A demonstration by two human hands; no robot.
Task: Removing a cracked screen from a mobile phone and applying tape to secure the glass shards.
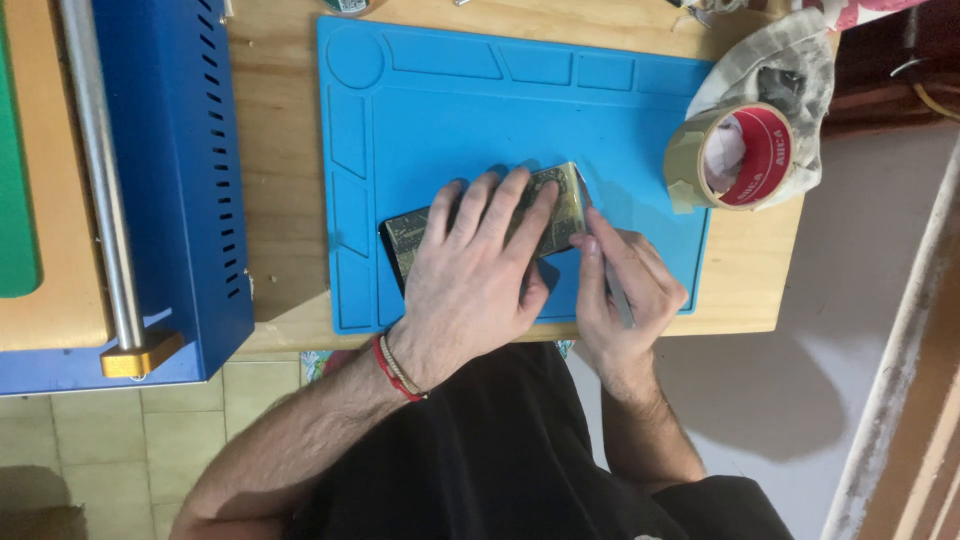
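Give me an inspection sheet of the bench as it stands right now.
Surface: blue silicone work mat on a light wooden table.
Job's things: flat dark rectangular device with gold-toned patterned face, lying on the mat.
Clutter: roll of tan packing tape; crumpled grey cloth.
Grippers: left hand pressed flat on the device; right hand holds a thin metal tool at the device's right end.
Cables: one at the upper right edge.
Surroundings: blue metal machine with a steel rod; tiled floor.
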